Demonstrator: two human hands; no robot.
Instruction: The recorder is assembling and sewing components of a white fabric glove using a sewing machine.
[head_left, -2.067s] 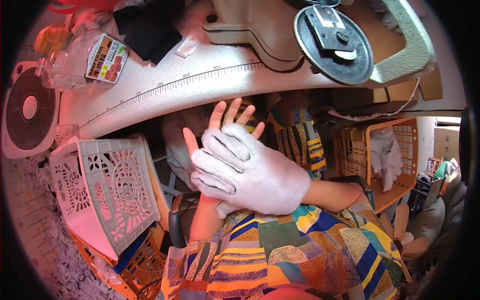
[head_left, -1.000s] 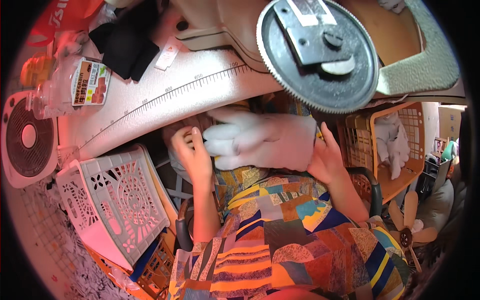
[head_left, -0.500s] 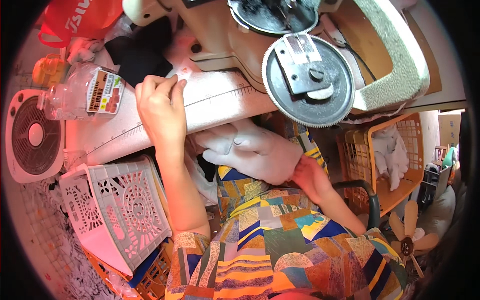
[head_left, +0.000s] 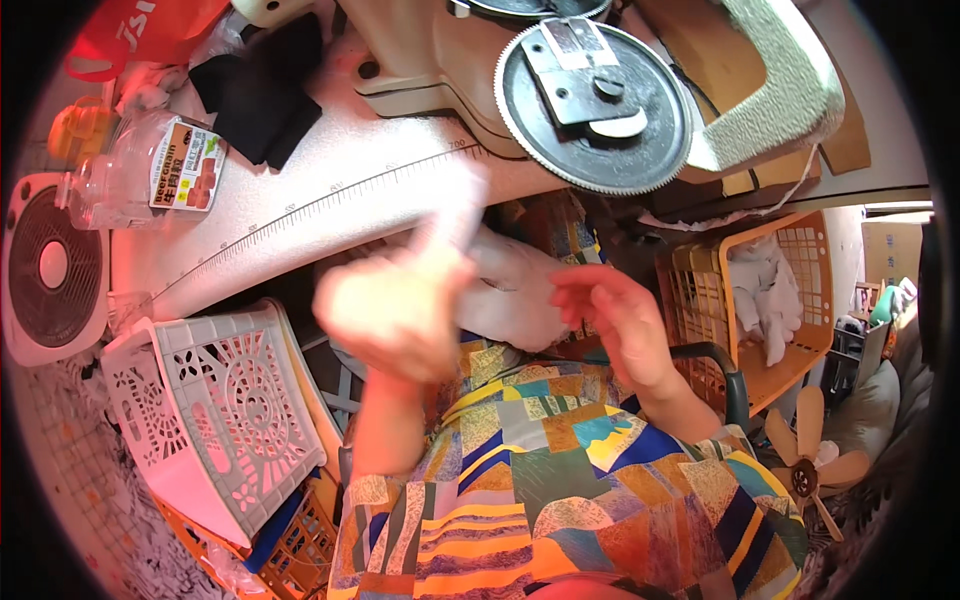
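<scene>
My left hand (head_left: 390, 310) is motion-blurred above my lap, its fingers closed on a small white strip (head_left: 455, 205), like a tag, which points up toward the machine bed. My right hand (head_left: 615, 315) has loosely curled fingers, apart, with nothing visible in them. Under and between my hands a padded white glove-shaped fabric piece (head_left: 510, 300) lies on the patterned cloth over my lap, partly hidden. My right fingertips are at its right side; whether they touch it I cannot tell.
The machine bed (head_left: 260, 190) with a ruler scale carries a clear bottle (head_left: 120, 190), black cloth (head_left: 260, 100) and toothed disc (head_left: 640, 140). A white crate (head_left: 210, 410) and small box fan (head_left: 55, 290) stand left. An orange basket (head_left: 780, 350) holding white fabric and a bladed fan (head_left: 805, 480) are right.
My left hand has picked up the white strip from beside the black cloth and moved down and right over my lap. My right hand has let go of the glove's edge and risen.
</scene>
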